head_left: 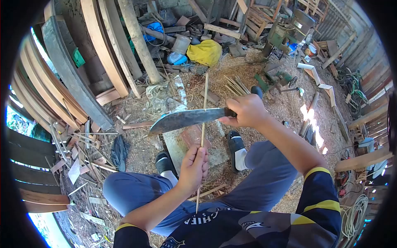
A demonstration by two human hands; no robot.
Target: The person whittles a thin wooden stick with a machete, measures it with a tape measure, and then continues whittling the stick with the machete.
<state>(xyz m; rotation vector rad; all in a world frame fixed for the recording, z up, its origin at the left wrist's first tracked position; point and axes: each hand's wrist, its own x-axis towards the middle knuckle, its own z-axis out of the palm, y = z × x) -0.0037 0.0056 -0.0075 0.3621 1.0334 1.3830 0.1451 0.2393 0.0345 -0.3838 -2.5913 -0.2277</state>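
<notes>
In the middle of the head view, my left hand point(194, 165) is closed around a thin wooden stick point(206, 89) that stands nearly upright from my lap. My right hand point(245, 110) grips the dark handle of a machete point(186, 120). Its broad blade points left and crosses the stick above my left fist. Beneath the blade, a reddish brick point(194, 135) lies on a flat pale slab point(175, 146) between my sandalled feet.
A bundle of thin sticks point(237, 87) lies beyond my right hand. Wood scraps point(89, 161) and a black plastic bag point(120, 152) are at left. Long boards point(103, 47) lean behind them. A yellow sack point(204, 52) and a green machine point(281, 35) stand farther back.
</notes>
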